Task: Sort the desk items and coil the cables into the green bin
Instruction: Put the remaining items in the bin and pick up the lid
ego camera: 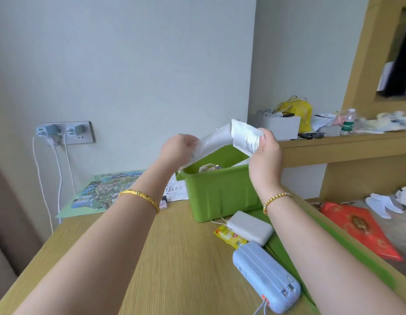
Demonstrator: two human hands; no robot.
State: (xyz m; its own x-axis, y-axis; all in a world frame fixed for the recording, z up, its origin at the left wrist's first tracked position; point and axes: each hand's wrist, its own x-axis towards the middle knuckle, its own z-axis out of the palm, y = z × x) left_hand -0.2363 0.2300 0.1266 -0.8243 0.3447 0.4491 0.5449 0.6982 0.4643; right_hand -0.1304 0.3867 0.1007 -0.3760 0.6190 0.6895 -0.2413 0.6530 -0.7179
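While held up over the bin, the paper is the thing in hand, and the lines below are read outward from it.

Left hand: the left hand [178, 147] is closed on one end of the white printed paper [222, 142], fingers curled round its edge at nine o'clock of the sheet.
Right hand: the right hand [264, 151] is closed on the other end at three o'clock, thumb and fingers pinching the printed flap.
Paper: it is bent into a fold between the two hands and is held directly above the open green bin [216, 192].
Handling: the sheet is judged light, thin and limp, easily creased or torn; it is best taken by both ends, as now, so the fold can be pressed flat.
Bin: some things are already seen inside, too hidden to be named.
Desk: at five o'clock of the bin a white power bank [250, 227] with a thin cable, a yellow sachet [229, 236] and a blue case [264, 276] are left unsorted.
Wall: two chargers [61, 130] with white cables are plugged in at nine o'clock.
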